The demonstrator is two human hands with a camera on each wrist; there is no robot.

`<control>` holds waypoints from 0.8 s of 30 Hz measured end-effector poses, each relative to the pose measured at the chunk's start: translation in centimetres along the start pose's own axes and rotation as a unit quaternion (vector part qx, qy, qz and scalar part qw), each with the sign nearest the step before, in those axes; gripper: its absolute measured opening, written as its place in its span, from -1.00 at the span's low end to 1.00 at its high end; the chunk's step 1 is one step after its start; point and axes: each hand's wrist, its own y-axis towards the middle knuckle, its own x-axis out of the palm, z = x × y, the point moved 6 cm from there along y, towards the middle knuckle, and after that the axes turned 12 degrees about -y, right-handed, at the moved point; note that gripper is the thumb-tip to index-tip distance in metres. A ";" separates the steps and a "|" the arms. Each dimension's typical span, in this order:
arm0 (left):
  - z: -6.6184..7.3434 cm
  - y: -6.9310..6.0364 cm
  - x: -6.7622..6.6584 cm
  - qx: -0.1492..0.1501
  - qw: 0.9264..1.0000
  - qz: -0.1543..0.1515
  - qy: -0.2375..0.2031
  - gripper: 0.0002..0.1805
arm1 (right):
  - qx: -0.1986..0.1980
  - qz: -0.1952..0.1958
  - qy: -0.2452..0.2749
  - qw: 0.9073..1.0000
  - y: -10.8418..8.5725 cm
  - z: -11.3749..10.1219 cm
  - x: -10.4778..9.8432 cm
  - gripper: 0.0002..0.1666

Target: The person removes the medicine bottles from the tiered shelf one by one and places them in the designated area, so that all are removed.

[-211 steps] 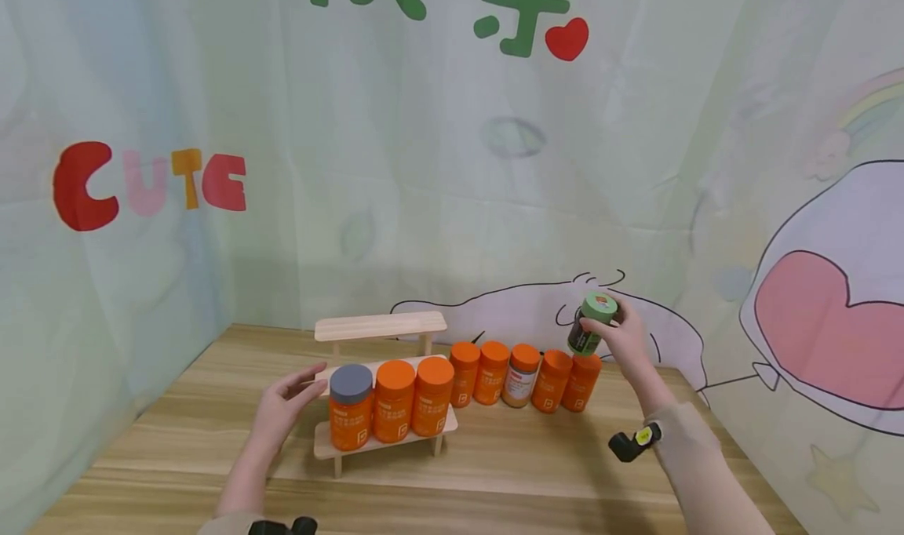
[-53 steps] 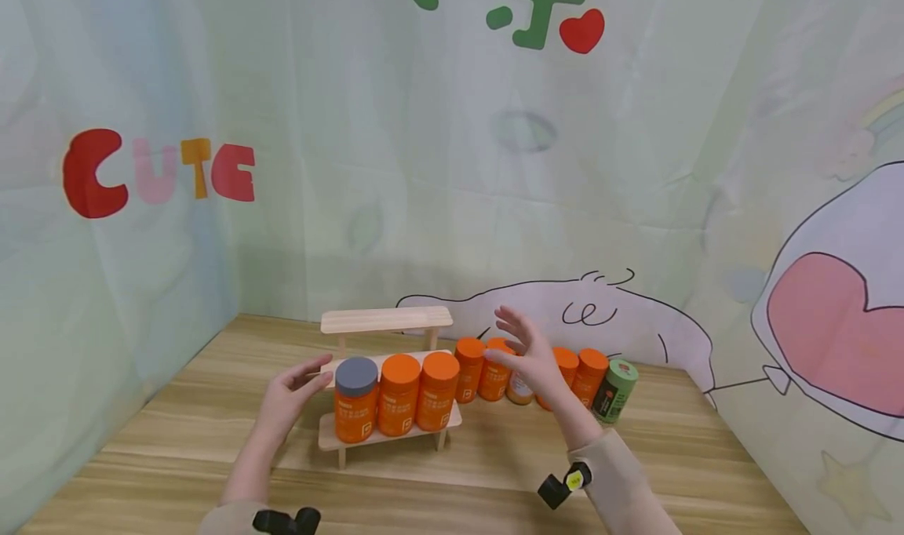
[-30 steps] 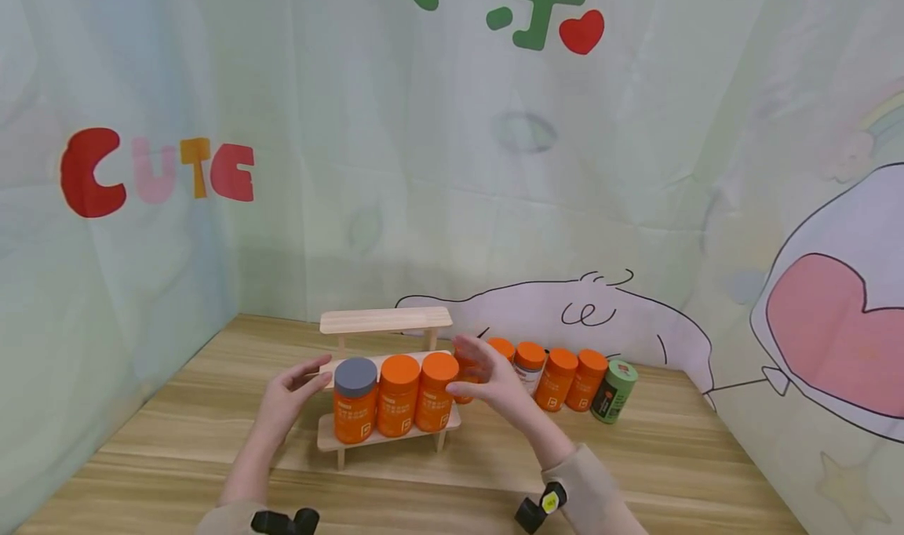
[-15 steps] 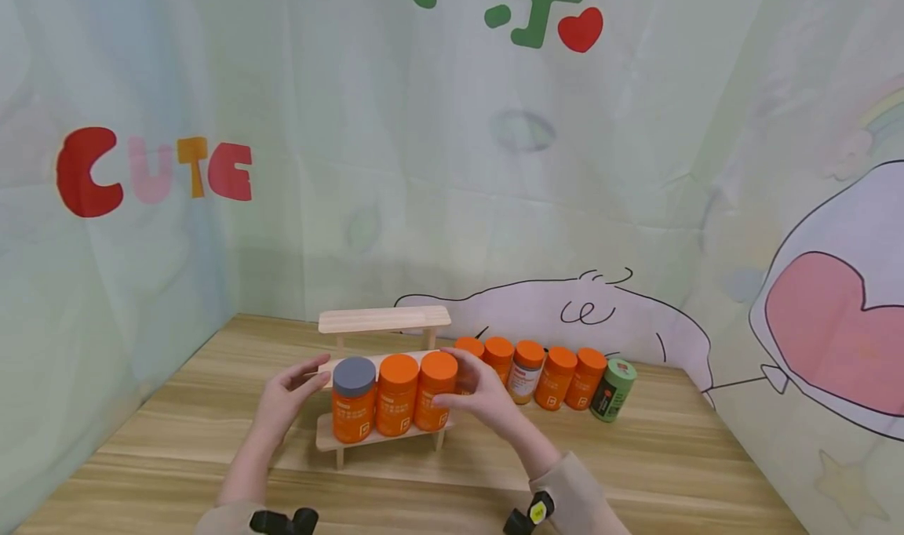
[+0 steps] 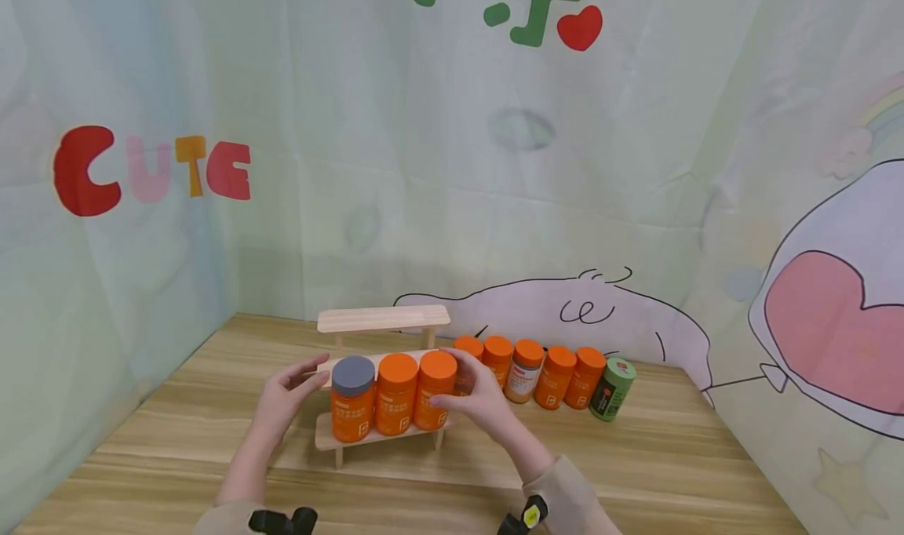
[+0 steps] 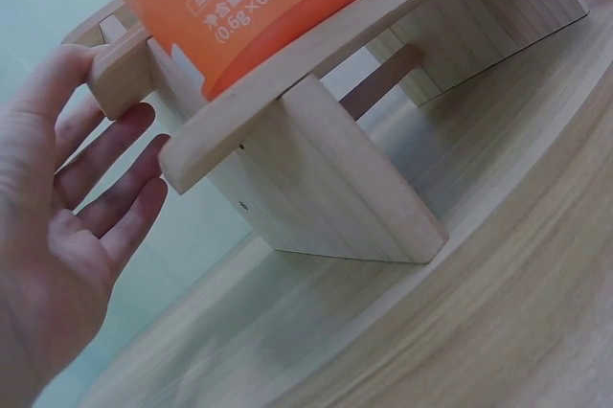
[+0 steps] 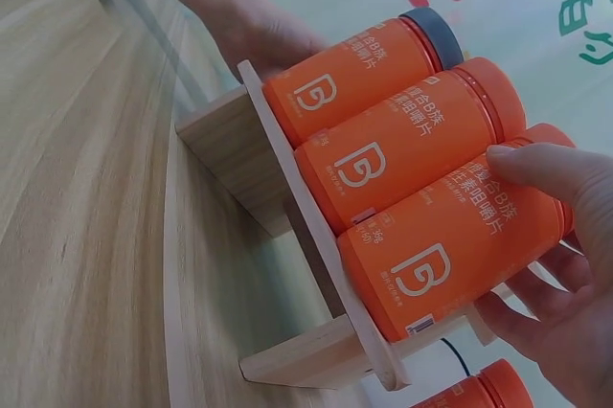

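A small tiered wooden rack [image 5: 382,320] bears three orange jars on its lowest shelf. The leftmost jar [image 5: 352,413] has a grey lid; the middle jar [image 5: 395,405] and the right-hand jar [image 7: 421,245] have orange lids. My right hand [image 5: 483,394] grips the right-hand jar, thumb on its front and fingers round its far side. That jar stands against the middle one, its base on the shelf. At the rack's left side, my left hand [image 6: 57,197] holds the end of the middle shelf [image 6: 124,73] with its fingertips.
Right of the rack stands a row of orange-lidded jars [image 5: 554,378], one with a white label [image 5: 523,376]. A green-lidded jar [image 5: 613,390] ends the row. Behind hangs a printed curtain [image 5: 452,205]. The rack stands on a wood-grain table [image 5: 424,504].
The green-lidded jar was set down at the row's right end. My right hand then came left and took hold of the right-hand jar. My left hand stayed at the rack.
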 end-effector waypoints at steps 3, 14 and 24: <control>0.0 0.0 0.0 -0.004 1.000 0.001 0.004 -0.39 | 0.001 0.006 0.000 1.000 -0.1 -0.1 0.0 -0.23; 0.3 -0.1 0.0 0.007 1.000 -0.009 -0.008 -0.40 | -0.006 0.024 -0.001 1.000 -0.1 -0.2 0.0 -0.27; 0.1 -0.2 0.0 0.002 1.000 -0.011 -0.003 -0.41 | -0.009 0.029 0.003 1.000 -0.3 -0.2 -0.1 -0.26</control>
